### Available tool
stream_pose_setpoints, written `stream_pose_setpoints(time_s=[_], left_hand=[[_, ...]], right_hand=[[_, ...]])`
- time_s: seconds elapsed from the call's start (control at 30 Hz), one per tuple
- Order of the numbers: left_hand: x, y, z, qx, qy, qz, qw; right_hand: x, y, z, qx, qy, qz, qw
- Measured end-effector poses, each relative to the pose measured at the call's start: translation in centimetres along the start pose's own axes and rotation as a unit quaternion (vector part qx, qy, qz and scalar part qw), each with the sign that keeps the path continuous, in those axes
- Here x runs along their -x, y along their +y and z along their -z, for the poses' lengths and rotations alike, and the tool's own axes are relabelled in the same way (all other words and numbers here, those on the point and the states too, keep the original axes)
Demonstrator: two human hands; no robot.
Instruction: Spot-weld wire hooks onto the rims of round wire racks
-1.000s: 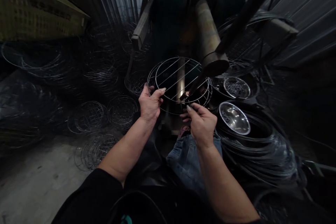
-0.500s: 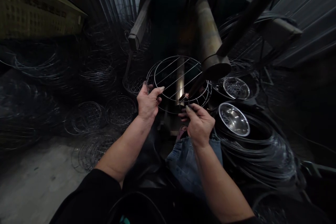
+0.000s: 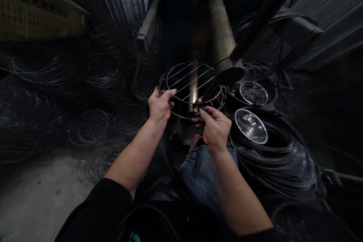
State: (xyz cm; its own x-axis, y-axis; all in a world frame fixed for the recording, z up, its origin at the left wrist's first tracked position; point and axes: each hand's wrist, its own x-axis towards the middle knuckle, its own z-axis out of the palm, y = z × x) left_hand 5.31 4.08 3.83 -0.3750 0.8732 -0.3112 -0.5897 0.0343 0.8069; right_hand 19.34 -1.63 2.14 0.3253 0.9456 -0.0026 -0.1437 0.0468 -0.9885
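Note:
A round wire rack point(image 3: 190, 79) with parallel straight bars across a circular rim is held up in front of me. My left hand point(image 3: 160, 106) grips its near left rim, fingers curled over the wire. My right hand point(image 3: 215, 128) pinches the lower rim. A dark conical welder arm point(image 3: 228, 72) with a copper tip point(image 3: 200, 100) reaches down over the rack, its tip close to the wire near my right hand. Behind the rack stands a pale metal cylinder point(image 3: 221, 26).
Several wire baskets point(image 3: 90, 126) lie stacked on the concrete floor point(image 3: 36, 193) at left. Steel bowls point(image 3: 251, 126) sit on dark wire coils point(image 3: 278, 166) at right. My jeans point(image 3: 204, 170) show below my hands. Corrugated metal sheeting point(image 3: 331, 11) stands behind.
Both hands and the rack have shifted slightly up in the view, and the whole scene has moved a little with my head. My grip on the rack looks unchanged.

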Motion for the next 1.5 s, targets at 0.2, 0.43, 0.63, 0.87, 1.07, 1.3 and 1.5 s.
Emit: stream_pose_setpoints(time_s=[0.2,0.43,0.63,0.87,1.07,1.3,1.5], left_hand=[[-0.2,0.1,-0.1,0.007,0.011,0.005,1.0],[-0.5,0.0,-0.1,-0.005,-0.003,0.003,1.0],[-0.6,0.0,0.0,-0.01,-0.021,0.004,1.0],[-0.8,0.6,0.1,-0.024,-0.011,0.028,0.999],[-0.8,0.4,0.7,0.001,-0.023,0.032,0.999],[2.2,-2.3,1.3,0.056,-0.023,0.017,0.998],[3.8,-3.7,2.6,0.041,0.015,0.023,0.999]], right_hand=[[0.9,1.6,1.2,0.138,0.005,0.096,0.986],[0.3,2.4,1.1,0.144,0.001,0.156,0.977],[0.2,2.6,0.7,0.092,-0.006,0.111,0.99],[1.3,1.7,2.4,0.099,0.016,0.14,0.985],[0.0,1.5,5.2,-0.003,0.135,0.079,0.988],[-0.8,2.7,5.6,-0.158,0.027,-0.13,0.978],[-1.1,3.2,5.9,-0.167,0.024,-0.162,0.972]])
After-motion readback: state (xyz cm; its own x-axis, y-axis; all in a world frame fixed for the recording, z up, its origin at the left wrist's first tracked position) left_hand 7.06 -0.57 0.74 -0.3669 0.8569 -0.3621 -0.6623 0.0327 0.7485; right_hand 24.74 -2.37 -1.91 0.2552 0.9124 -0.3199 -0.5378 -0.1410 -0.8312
